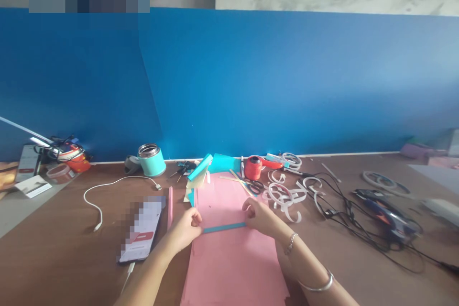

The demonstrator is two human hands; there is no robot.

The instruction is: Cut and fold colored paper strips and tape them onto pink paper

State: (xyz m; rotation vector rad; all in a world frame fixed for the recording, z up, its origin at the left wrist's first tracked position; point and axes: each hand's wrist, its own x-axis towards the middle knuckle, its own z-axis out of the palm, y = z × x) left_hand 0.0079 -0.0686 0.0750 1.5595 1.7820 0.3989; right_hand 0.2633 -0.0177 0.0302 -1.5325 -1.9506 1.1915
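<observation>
A narrow blue paper strip (224, 227) stretches across the pink paper sheets (234, 267) in front of me. My left hand (187, 229) has its fingers curled together at the strip's left end. At the opposite end, my right hand (255, 214) pinches the strip, with a bracelet and a bangle on that arm. Both fingertips are partly hidden by the hands. Beyond the strip, more pink paper (218, 196) lies flat, with thin pale strips and scissors (255, 187) at its upper right corner.
A phone (143, 234) with a white cable lies left, near a turquoise cup (151, 160). Curled white strips (287, 196) and a red roll-shaped object (253, 167) are beyond my right hand. Black cables (353, 220) and a dark blue tool (389, 217) spread right. A blue partition (272, 81) stands behind.
</observation>
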